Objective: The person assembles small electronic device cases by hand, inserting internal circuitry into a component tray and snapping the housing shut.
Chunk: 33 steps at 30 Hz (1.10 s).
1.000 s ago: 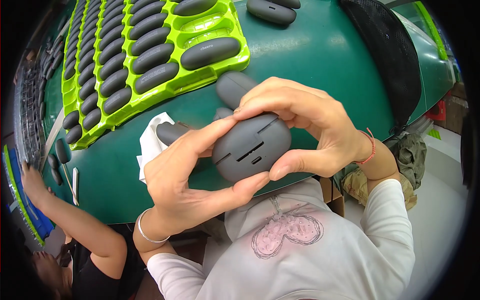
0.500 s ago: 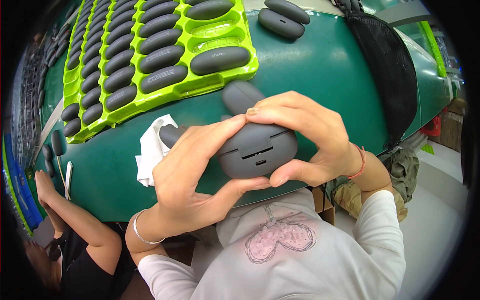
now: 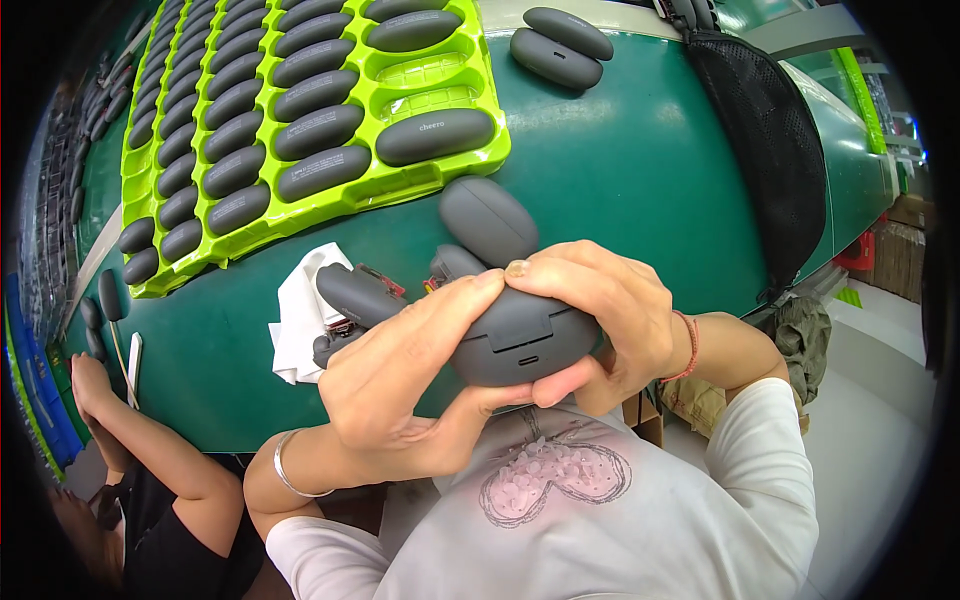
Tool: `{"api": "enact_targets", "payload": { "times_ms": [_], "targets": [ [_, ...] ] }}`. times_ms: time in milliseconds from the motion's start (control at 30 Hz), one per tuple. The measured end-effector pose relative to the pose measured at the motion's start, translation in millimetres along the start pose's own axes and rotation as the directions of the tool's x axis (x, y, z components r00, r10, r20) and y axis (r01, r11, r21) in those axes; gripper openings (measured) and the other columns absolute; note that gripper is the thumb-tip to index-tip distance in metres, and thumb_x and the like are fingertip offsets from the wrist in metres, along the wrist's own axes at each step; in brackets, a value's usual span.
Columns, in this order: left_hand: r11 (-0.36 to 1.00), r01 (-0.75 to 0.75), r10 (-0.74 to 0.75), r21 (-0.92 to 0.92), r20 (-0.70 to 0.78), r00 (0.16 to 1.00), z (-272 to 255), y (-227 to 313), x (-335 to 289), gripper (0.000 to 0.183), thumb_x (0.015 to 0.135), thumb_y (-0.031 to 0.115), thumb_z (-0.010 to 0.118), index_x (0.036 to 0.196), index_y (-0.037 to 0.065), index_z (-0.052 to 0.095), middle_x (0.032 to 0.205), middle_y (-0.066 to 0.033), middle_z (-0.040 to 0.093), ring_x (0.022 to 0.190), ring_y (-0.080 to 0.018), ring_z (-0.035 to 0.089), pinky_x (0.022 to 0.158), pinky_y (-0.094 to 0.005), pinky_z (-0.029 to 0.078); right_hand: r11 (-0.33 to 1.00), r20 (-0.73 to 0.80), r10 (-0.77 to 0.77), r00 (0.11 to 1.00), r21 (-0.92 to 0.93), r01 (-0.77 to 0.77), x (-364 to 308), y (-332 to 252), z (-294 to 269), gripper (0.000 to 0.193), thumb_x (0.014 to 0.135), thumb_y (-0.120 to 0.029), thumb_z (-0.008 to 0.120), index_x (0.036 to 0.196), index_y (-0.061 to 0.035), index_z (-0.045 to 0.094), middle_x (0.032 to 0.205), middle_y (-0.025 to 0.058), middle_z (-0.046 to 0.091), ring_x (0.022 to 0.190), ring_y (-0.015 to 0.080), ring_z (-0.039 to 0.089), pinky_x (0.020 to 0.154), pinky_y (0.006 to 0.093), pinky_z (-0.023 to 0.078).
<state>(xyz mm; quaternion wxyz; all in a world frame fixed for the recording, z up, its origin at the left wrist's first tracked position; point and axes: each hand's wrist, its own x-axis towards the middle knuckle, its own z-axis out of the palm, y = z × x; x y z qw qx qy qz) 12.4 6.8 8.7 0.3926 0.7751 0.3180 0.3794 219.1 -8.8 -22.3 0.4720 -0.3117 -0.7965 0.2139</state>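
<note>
Between my two hands is a dark grey, rounded earbud charging case [image 3: 525, 352], its hinge side and small port facing me. My left hand [image 3: 400, 375] grips its left end, thumb below and fingers on top. My right hand [image 3: 612, 315] clasps the right end the same way, and the fingertips nearly meet above the lid. Just beyond lies another grey case [image 3: 488, 218]. Beside my left hand, a grey shell piece [image 3: 358, 295] with reddish parts rests by a white cloth [image 3: 300, 315]; some of these pieces are hidden behind my fingers.
A bright green tray [image 3: 400, 190] with rows of grey cases fills the far left of the green table [image 3: 640, 150]. An open case [image 3: 558, 55] sits at the back, near a black mesh bag [image 3: 770, 150]. Another person's arm [image 3: 165, 440] reaches in at left.
The case has come slightly nearer and tipped. The dark slot above its port no longer shows, and the hinge side looks flush. More pieces by the cloth are now visible.
</note>
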Motion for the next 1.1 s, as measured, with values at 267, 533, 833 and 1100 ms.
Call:
{"api": "enact_targets", "payload": {
  "times_ms": [267,533,833,1100],
  "targets": [
    [0.999,-0.049,0.050,0.010,-0.045,0.998,1,-6,-1,0.049,0.067,0.004,0.082,0.111,-0.010,0.064,0.098,-0.0224,0.070,0.086,-0.0322,0.072,0.076,-0.0349,0.058,0.999,0.008,0.030,1.000,0.043,-0.030,1,1,3,0.060,0.088,-0.039,0.070,0.115,0.0127,0.054,0.099,0.0214,0.065,0.082,0.0309,0.067,0.071,0.0375,0.056],
    [0.985,-0.130,0.143,0.113,-0.119,0.983,2,-13,2,0.057,0.062,0.009,0.089,0.111,-0.007,0.065,0.098,-0.0193,0.070,0.081,-0.0291,0.070,0.070,-0.0334,0.057,0.948,0.086,0.151,0.985,0.272,-0.169,-1,5,-2,0.068,0.087,-0.036,0.072,0.127,0.0124,0.046,0.120,0.0242,0.056,0.101,0.0275,0.060,0.086,0.0339,0.049],
    [0.980,-0.145,0.163,0.139,-0.129,0.978,3,-12,2,0.059,0.061,0.007,0.088,0.114,-0.005,0.064,0.102,-0.0175,0.070,0.088,-0.0289,0.069,0.072,-0.0328,0.055,0.935,-0.018,0.203,0.979,0.302,-0.188,0,3,0,0.061,0.080,-0.020,0.079,0.126,0.0074,0.051,0.121,0.0189,0.060,0.097,0.0295,0.063,0.077,0.0340,0.057],
    [0.990,-0.079,0.086,0.120,-0.056,0.995,-11,-8,-1,0.062,0.064,0.017,0.091,0.117,-0.002,0.064,0.104,-0.0176,0.069,0.088,-0.0292,0.068,0.070,-0.0308,0.054,0.887,0.314,0.262,0.913,0.294,-0.356,1,4,-18,0.075,0.087,-0.033,0.073,0.137,0.0102,0.039,0.126,0.0246,0.054,0.110,0.0280,0.059,0.088,0.0340,0.053]
  ]
}}
